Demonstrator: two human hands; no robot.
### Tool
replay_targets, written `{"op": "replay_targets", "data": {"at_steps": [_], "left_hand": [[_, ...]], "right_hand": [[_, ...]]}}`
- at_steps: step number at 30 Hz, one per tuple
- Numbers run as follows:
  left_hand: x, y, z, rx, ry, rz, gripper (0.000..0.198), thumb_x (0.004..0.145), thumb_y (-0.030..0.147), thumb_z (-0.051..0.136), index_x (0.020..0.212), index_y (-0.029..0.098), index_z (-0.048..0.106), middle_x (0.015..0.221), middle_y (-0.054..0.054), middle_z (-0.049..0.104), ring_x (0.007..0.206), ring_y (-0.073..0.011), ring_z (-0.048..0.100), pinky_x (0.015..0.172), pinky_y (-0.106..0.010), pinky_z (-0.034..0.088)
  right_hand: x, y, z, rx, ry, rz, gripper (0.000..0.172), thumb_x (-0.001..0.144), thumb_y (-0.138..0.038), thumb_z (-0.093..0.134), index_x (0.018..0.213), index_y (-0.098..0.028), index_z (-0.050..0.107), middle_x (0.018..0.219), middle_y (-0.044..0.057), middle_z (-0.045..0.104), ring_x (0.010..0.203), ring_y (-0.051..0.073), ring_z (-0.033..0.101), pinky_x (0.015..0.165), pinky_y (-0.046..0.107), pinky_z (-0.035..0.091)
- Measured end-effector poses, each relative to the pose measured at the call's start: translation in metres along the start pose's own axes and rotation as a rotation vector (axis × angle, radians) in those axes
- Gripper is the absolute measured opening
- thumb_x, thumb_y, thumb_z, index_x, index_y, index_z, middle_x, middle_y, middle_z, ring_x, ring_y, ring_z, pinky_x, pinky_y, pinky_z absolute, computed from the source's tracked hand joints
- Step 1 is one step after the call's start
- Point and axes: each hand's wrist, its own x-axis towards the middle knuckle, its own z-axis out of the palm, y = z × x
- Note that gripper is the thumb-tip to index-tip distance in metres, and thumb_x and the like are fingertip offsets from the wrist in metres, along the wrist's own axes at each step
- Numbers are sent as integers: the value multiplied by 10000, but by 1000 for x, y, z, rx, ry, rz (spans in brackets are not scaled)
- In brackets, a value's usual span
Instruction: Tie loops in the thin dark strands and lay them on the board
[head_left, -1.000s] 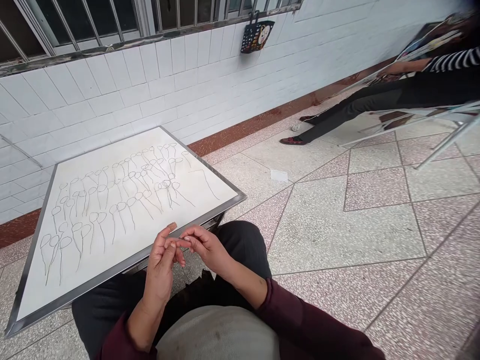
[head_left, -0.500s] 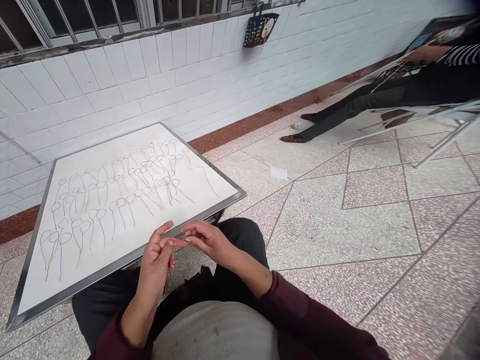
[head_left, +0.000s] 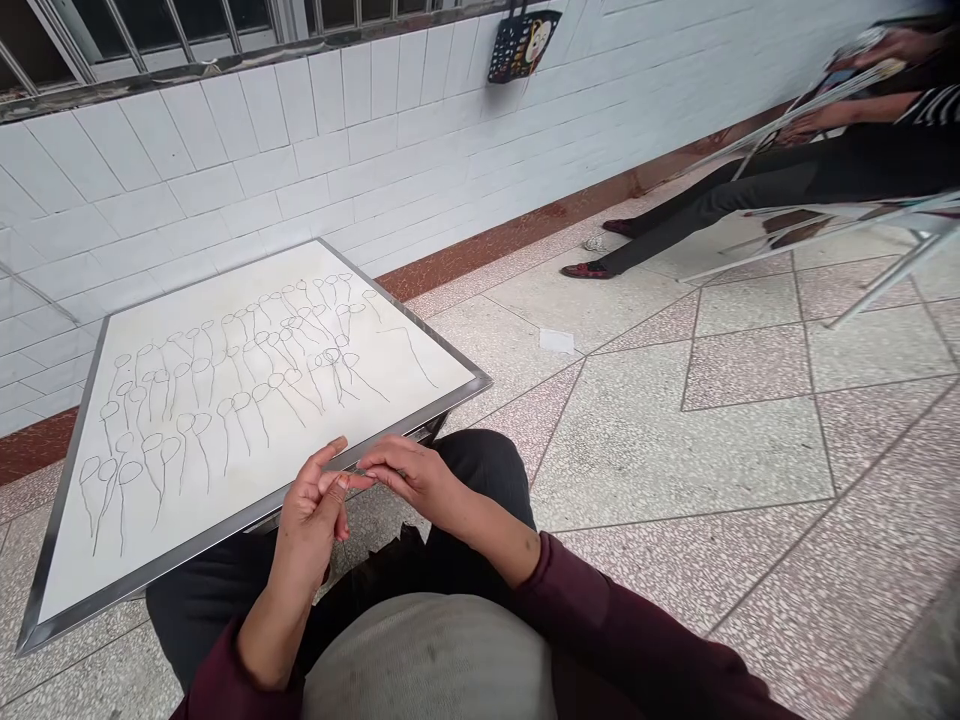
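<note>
My left hand (head_left: 315, 505) and my right hand (head_left: 409, 475) meet over my lap, just in front of a white board (head_left: 247, 420) with a metal rim. Their fingertips pinch together on a thin strand (head_left: 358, 472), hard to make out. My left forefinger sticks up. On the board lie several thin looped strands (head_left: 225, 390) in rows, each with a small loop and a long tail.
A white tiled wall (head_left: 300, 170) runs behind the board, with a barred window above and a dark bag (head_left: 521, 42) hanging on it. Another person (head_left: 787, 185) sits at the far right with legs stretched out, beside metal chair legs (head_left: 885, 280). A white scrap (head_left: 556, 341) lies on the floor.
My hands stay together and shift slightly left and up in view; the right fingers close tighter onto the left fingertips. The camera tilts a little.
</note>
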Motion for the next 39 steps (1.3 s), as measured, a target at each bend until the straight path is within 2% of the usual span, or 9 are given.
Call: {"op": "replay_targets", "data": {"at_steps": [6, 10, 13, 19, 24, 27, 33, 39], "left_hand": [[-3, 5, -2, 38, -51, -41, 564, 874, 466, 578, 1370, 226, 459, 994, -89, 727, 419, -48, 375, 448, -210, 385], [-4, 11, -1, 60, -63, -52, 588, 865, 483, 582, 1377, 225, 452, 1009, -96, 726, 413, -52, 394, 449, -215, 399], [-3, 10, -1, 67, -39, -50, 576, 865, 483, 582, 1366, 224, 467, 1043, -110, 723, 405, -47, 387, 439, -213, 403], [0, 3, -5, 56, -10, -33, 573, 854, 481, 600, 1349, 214, 493, 1050, -124, 727, 373, -37, 376, 416, -214, 398], [1, 3, -4, 55, 1, -13, 566, 865, 479, 581, 1352, 205, 486, 1041, -127, 726, 389, -43, 413, 435, -220, 423], [0, 6, -1, 42, -9, -13, 555, 872, 472, 570, 1355, 212, 481, 1077, -128, 713, 417, -50, 445, 443, -219, 429], [-2, 10, 1, 37, 7, -44, 547, 850, 469, 598, 1329, 217, 515, 1090, -118, 714, 402, -45, 430, 406, -206, 382], [-2, 6, -2, 46, -2, -27, 522, 862, 461, 581, 1320, 218, 519, 1054, -102, 724, 375, -37, 370, 408, -216, 382]], "right_hand": [[8, -3, -19, -162, -182, -186, 291, 984, -135, 389, 1083, -208, 653, 930, 84, 651, 829, 161, 607, 700, 288, 524], [12, -3, -27, -134, -238, -165, 244, 986, -200, 444, 1068, -210, 673, 947, 83, 651, 847, 164, 618, 713, 286, 529], [12, -1, -29, -69, -223, -86, 214, 974, -255, 499, 1086, -203, 674, 951, 85, 641, 844, 161, 621, 723, 277, 532], [10, 0, -29, -34, -212, -19, 216, 976, -226, 487, 1110, -203, 654, 983, 93, 623, 900, 168, 612, 777, 294, 527], [5, 2, -14, -74, -42, 42, 160, 968, -219, 496, 1036, -202, 640, 904, 75, 626, 821, 167, 603, 725, 294, 520], [3, 2, -5, -71, 7, 30, 148, 964, -211, 501, 1010, -206, 641, 882, 74, 631, 816, 172, 606, 720, 303, 519], [4, 0, -2, -21, -5, 30, 175, 968, -267, 506, 1058, -217, 648, 900, 80, 646, 822, 179, 620, 720, 310, 533], [1, 1, -5, -79, -49, 48, 171, 966, -250, 508, 1067, -217, 642, 906, 78, 644, 820, 178, 617, 712, 300, 531]]}}
